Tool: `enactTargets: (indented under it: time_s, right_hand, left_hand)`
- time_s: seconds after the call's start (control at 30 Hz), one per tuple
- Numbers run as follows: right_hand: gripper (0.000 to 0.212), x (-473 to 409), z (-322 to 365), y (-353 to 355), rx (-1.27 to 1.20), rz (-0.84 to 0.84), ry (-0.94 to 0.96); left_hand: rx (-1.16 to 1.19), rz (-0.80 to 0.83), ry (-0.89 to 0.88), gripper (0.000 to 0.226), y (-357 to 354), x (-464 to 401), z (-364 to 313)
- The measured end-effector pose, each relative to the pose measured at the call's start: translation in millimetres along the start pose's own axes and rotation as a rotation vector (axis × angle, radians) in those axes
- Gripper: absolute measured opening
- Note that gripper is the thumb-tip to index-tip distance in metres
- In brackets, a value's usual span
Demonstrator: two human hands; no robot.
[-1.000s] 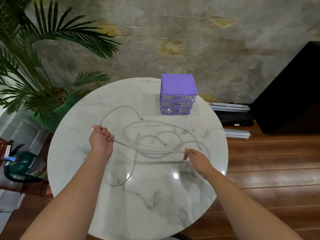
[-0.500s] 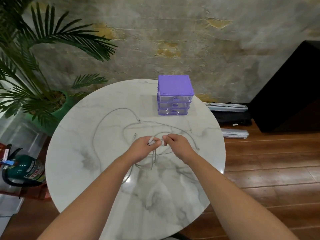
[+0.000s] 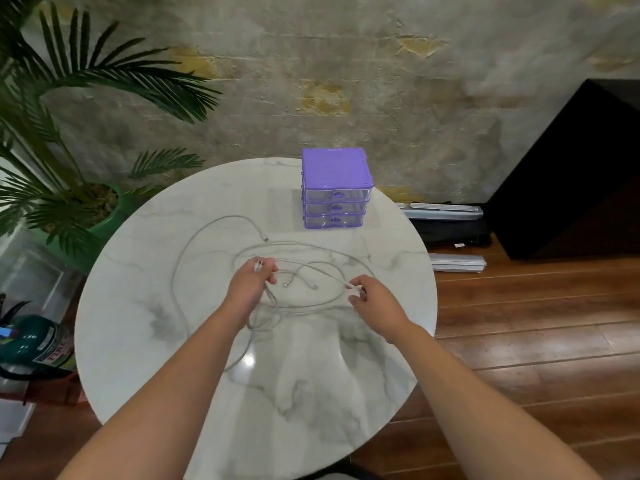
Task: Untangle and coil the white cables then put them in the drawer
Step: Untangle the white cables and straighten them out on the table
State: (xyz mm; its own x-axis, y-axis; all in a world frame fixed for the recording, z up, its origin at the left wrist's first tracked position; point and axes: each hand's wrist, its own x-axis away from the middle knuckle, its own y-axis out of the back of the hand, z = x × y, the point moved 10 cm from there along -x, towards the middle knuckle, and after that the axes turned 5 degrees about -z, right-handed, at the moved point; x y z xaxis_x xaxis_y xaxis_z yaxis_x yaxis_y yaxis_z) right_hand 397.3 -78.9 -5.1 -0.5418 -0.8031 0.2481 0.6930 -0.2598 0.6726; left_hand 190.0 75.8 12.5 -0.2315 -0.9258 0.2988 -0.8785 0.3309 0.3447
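Cables: white cables [image 3: 304, 268] lie in tangled loops on the round marble table [image 3: 138, 306], in front of the purple drawer unit [image 3: 336, 188].
Left hand: left hand [image 3: 251, 284] pinches what looks like a plug end, raised.
Right hand: right hand [image 3: 375, 301] pinches another cable stretch.
Drawers: all three closed.
Surroundings: potted palm [image 3: 69, 188] to the left of the table.

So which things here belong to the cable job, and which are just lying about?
Job: white cables, drawer unit, left hand, right hand, both gripping cable ends.
Lying about: palm, extinguisher, black cabinet, table.
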Motion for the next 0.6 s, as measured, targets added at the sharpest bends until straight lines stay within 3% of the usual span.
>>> enactTargets:
  time_s: [0.1,0.23,0.3,0.37,0.47,0.53,0.6]
  right_hand:
    - [0.020,0.8,-10.0,7.0,0.138,-0.066,0.017]
    - [0.053,4.1,-23.4,16.4,0.021,-0.125,-0.162]
    - [0.047,3.5,-24.6,20.0,-0.021,-0.149,-0.202]
    - [0.014,-1.7,-19.3,19.6,-0.075,-0.161,-0.164]
    - [0.026,-7.5,-14.2,28.1,-0.117,-0.238,-0.102]
    - [0.015,-5.3,-20.8,38.7,-0.194,-0.316,-0.132]
    - [0.042,-2.5,-39.8,41.9,-0.296,-0.327,-0.253]
  left_hand:
    - [0.088,-0.076,0.075,0.020,16.1,-2.6,15.7]
    - [0.143,-0.158,0.170,0.021,33.1,-0.9,34.8]
    - [0.154,-0.178,0.188,0.022,40.5,-1.2,41.9]
    - [0.159,-0.200,0.176,0.023,45.9,-2.3,44.9]
    - [0.144,-0.219,0.162,0.025,49.0,-2.3,44.3]
    - [0.140,-0.233,0.160,0.025,51.2,-2.9,45.1]
    - [0.164,-0.240,0.151,0.023,51.5,-4.4,45.4]
